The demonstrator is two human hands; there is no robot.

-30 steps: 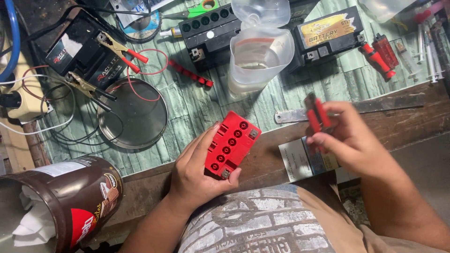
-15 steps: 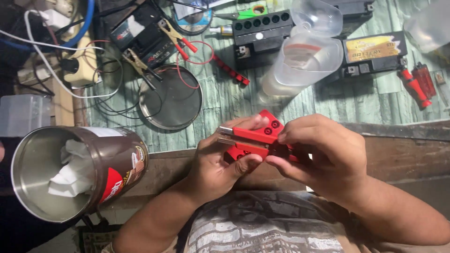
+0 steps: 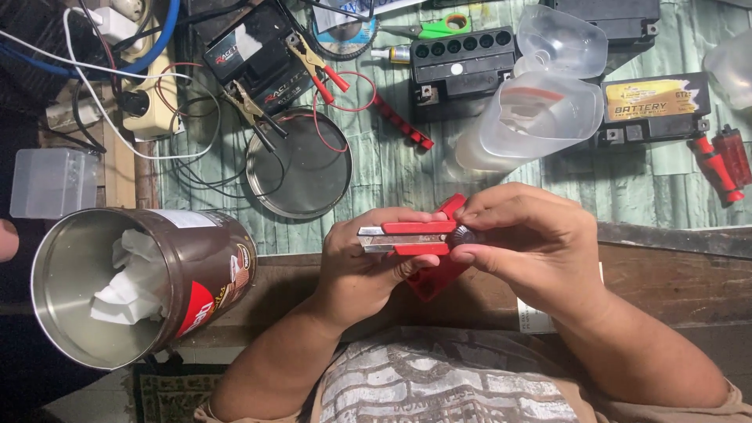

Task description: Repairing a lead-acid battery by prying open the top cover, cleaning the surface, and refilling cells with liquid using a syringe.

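My left hand [image 3: 364, 270] grips a red plastic block [image 3: 435, 274], a flat piece with round holes seen earlier. My right hand [image 3: 529, 243] holds a red utility knife [image 3: 407, 233] with a metal blade end pointing left, pressed along the top edge of the block. Both hands meet over the wooden bench edge [image 3: 674, 243], close to my chest. The block's face is mostly hidden by my fingers.
A brown metal tin [image 3: 204, 274] stuffed with white tissue stands at the left. Behind are a round metal lid [image 3: 301, 168], black batteries [image 3: 462, 63], a clipped battery with red and black leads [image 3: 258, 66], clear plastic jugs [image 3: 533, 117], a red cap strip [image 3: 403, 125] and red tools [image 3: 717, 168].
My right hand, which held the red knife off to the right, has come in against the red block in my left hand. The view has shifted so the tin is more in sight.
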